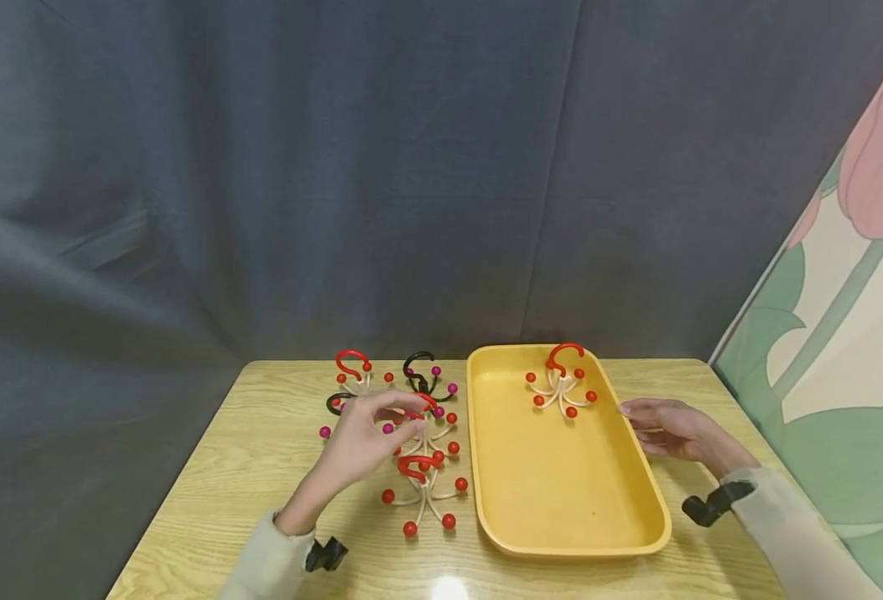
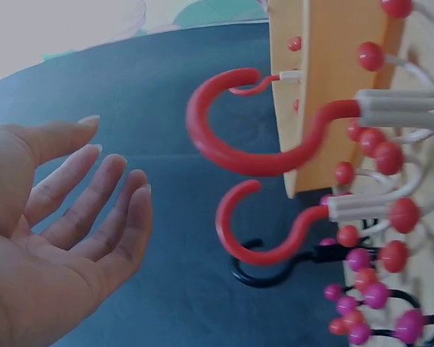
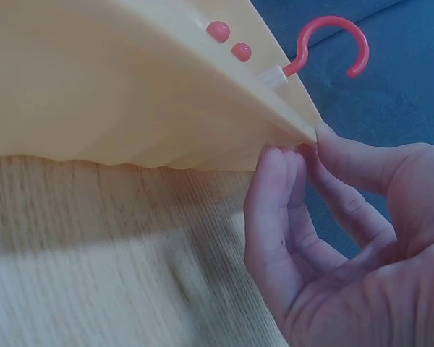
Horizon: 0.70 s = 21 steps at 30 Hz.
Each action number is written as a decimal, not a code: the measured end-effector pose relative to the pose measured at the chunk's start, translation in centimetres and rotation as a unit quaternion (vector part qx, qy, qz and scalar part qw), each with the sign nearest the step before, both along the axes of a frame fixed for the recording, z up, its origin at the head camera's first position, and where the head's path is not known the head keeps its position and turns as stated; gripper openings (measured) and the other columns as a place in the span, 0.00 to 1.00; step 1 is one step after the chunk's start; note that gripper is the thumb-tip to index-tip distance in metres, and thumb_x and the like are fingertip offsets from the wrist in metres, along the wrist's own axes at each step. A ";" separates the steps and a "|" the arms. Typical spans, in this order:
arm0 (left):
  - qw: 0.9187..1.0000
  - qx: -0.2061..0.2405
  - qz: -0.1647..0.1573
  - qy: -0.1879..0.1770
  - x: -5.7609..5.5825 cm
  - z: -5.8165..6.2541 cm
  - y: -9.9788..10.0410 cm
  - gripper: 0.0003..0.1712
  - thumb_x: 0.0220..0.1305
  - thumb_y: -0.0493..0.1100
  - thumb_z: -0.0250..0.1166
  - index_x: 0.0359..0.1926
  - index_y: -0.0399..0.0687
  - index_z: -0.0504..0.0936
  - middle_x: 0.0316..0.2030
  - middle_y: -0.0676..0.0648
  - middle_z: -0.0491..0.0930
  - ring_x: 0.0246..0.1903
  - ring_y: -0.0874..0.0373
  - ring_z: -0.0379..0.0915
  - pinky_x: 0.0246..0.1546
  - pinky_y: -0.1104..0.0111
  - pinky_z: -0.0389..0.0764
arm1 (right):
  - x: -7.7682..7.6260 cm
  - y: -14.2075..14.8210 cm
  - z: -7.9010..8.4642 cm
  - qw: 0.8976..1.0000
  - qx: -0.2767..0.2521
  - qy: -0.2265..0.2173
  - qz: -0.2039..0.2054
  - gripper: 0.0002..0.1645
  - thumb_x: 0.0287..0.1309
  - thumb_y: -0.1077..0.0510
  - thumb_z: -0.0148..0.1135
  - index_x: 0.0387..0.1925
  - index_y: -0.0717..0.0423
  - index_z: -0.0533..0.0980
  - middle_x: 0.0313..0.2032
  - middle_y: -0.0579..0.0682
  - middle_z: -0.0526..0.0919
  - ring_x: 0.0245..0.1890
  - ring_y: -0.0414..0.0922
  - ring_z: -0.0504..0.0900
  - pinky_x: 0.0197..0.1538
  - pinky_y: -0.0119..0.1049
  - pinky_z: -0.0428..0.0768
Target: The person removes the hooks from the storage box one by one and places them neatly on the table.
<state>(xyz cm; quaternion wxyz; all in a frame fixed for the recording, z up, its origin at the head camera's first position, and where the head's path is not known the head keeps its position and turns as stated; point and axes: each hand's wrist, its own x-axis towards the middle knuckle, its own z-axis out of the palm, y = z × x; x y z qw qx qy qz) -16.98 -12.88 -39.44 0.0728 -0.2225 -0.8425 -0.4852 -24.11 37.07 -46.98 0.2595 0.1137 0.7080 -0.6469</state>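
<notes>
My left hand [image 1: 366,435] hovers over a group of small hook hangers, its fingers relaxed and apart, holding nothing. Each hanger has a curved hook on top and several thin legs tipped with balls. Nearest to it are a red-hooked hanger [image 1: 424,492] in front and another red-hooked hanger [image 1: 426,437] partly behind the hand. In the left wrist view a gap shows between the fingers and the red hook [image 2: 253,163]. My right hand [image 1: 670,427] pinches the right rim of a yellow tray [image 1: 554,500], thumb on top and fingers beneath. One red-hooked hanger [image 1: 561,387] stands inside the tray's far end.
Farther back on the wooden table [image 1: 239,467] stand a red-hooked hanger [image 1: 351,367] and a black-hooked hanger [image 1: 421,383] with magenta balls. Another black hook [image 1: 334,404] is partly hidden by the left hand. A dark curtain [image 1: 411,183] hangs behind the table; a flower-patterned wall [image 1: 854,333] is at right.
</notes>
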 end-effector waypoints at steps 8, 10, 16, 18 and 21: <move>0.998 -0.018 -0.026 0.045 -1.8 3.4 2.4 0.11 0.66 0.40 0.75 0.48 0.53 0.90 0.46 0.52 0.91 0.43 0.57 0.88 0.46 0.64 0.89 | 0.0 0.0 0.0 1.000 -0.002 -0.002 -0.004 0.09 0.75 0.50 0.64 0.49 0.48 0.83 0.36 0.43 0.90 0.35 0.39 0.89 0.44 0.37 0.91; 0.998 -0.017 -0.032 0.054 -2.3 4.2 3.1 0.09 0.66 0.41 0.75 0.47 0.52 0.90 0.45 0.52 0.90 0.42 0.57 0.87 0.47 0.63 0.90 | 0.1 0.0 0.0 1.000 -0.002 -0.001 -0.005 0.09 0.74 0.50 0.64 0.49 0.48 0.83 0.36 0.43 0.90 0.35 0.39 0.89 0.44 0.37 0.91; 0.997 0.000 -0.059 0.049 -3.7 6.4 5.4 0.09 0.68 0.42 0.73 0.48 0.51 0.90 0.45 0.50 0.88 0.43 0.59 0.88 0.46 0.68 0.90 | 0.2 0.0 -0.1 1.000 -0.002 -0.004 -0.003 0.07 0.75 0.51 0.63 0.46 0.45 0.84 0.36 0.42 0.90 0.34 0.38 0.89 0.44 0.36 0.91; 0.998 0.008 -0.060 0.037 -4.3 7.0 6.0 0.08 0.68 0.43 0.73 0.47 0.51 0.90 0.43 0.50 0.87 0.43 0.60 0.88 0.46 0.69 0.89 | 0.1 0.0 -0.1 1.000 -0.005 -0.004 -0.001 0.06 0.75 0.51 0.63 0.45 0.44 0.84 0.35 0.42 0.90 0.34 0.38 0.89 0.44 0.35 0.91; 0.998 0.018 -0.061 0.011 -5.2 7.5 6.8 0.09 0.68 0.44 0.74 0.48 0.52 0.90 0.42 0.50 0.87 0.42 0.60 0.88 0.46 0.67 0.89 | 0.1 0.1 0.0 1.000 -0.009 -0.003 0.003 0.06 0.76 0.51 0.62 0.44 0.43 0.83 0.35 0.41 0.90 0.34 0.37 0.88 0.44 0.34 0.91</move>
